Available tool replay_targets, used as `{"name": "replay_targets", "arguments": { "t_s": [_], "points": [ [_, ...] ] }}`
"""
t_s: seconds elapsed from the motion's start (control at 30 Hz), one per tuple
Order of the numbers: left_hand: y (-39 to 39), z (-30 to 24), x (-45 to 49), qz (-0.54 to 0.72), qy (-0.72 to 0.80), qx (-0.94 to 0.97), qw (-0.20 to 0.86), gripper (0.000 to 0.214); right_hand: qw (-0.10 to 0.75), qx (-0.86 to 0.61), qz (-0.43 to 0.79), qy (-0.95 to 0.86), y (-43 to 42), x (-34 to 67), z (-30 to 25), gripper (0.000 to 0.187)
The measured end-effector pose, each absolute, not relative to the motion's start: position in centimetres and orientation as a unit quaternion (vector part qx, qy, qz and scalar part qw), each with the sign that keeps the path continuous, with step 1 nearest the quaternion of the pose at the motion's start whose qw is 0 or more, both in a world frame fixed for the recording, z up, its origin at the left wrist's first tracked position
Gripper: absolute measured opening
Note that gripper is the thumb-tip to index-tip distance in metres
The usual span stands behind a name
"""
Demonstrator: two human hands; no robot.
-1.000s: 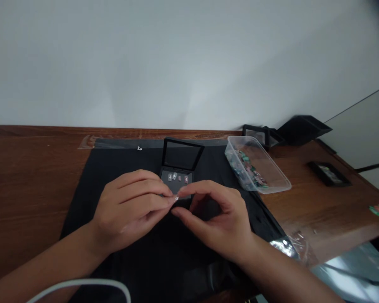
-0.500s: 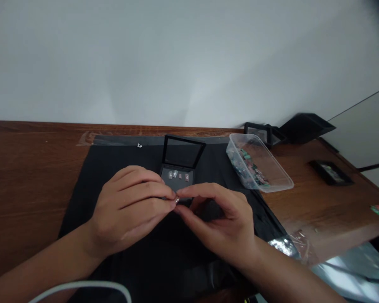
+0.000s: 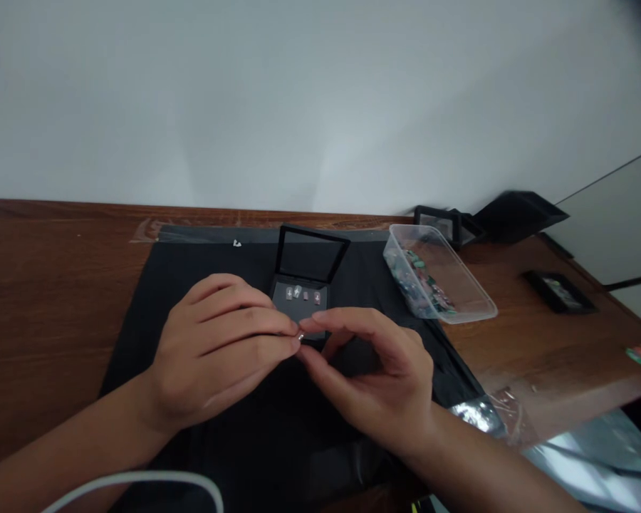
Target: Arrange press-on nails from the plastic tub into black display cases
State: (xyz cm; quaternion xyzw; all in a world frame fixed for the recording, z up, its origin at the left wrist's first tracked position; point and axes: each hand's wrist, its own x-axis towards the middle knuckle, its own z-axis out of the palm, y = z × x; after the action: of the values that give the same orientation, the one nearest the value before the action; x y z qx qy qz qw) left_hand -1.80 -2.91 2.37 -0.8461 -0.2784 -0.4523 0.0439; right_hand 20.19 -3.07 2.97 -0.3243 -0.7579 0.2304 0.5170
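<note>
In front of the open black display box [image 3: 297,312], my left hand [image 3: 221,349] pinches a tiny shiny press-on nail [image 3: 300,338] at its fingertips. My right hand [image 3: 377,363] meets it from the other side, thumb and forefinger closed on the same piece. The fingers cover most of the nail. Behind them, several small decorated nails [image 3: 298,292] sit in a row inside the box. Its clear-windowed lid [image 3: 310,256] stands tilted up and back.
A clear plastic tub [image 3: 467,285] of small coloured pieces stands at the right on the black mat [image 3: 186,267]. More black frames [image 3: 560,292] lie beyond it. White scraps [image 3: 237,244] lie near the mat's back edge. A white cable [image 3: 139,477] crosses the lower left.
Both hands keep their pinch on the small nail, with only a slight shift of the fingers. The view has moved a little; the box and tub stay in place.
</note>
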Motion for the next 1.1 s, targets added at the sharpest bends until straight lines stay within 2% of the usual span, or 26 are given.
{"name": "replay_targets", "arguments": {
  "t_s": [0.27, 0.47, 0.67, 0.77, 0.93, 1.1],
  "points": [
    [-2.8, 2.6, -2.1, -0.435, -0.268, -0.859, 0.046, 0.012, 0.521, -0.332, 0.268, -0.739, -3.4, 20.2, 2.8, 0.047],
    [-2.7, 2.4, -2.2, -0.424, -0.268, -0.863, 0.052, 0.012, 0.517, -0.335, 0.261, -0.743, -3.3, 20.2, 2.8, 0.046],
    [-2.8, 2.6, -1.6, -0.446, -0.259, -0.856, 0.037, 0.014, 0.523, -0.347, 0.301, -0.718, -3.1, 20.4, 3.3, 0.034],
    [-2.7, 2.6, -1.5, -0.451, -0.264, -0.852, 0.029, 0.013, 0.511, -0.378, 0.372, -0.677, -2.8, 20.5, 3.7, 0.031],
    [-2.7, 2.3, -1.0, -0.481, -0.296, -0.825, 0.001, 0.015, 0.449, -0.396, 0.572, -0.561, -1.8, 20.8, 4.1, 0.042],
    [-2.8, 1.8, -0.1, -0.533, -0.351, -0.765, -0.086, 0.017, 0.444, -0.377, 0.612, -0.535, -1.0, 21.4, 4.0, 0.028]
  ]
}}
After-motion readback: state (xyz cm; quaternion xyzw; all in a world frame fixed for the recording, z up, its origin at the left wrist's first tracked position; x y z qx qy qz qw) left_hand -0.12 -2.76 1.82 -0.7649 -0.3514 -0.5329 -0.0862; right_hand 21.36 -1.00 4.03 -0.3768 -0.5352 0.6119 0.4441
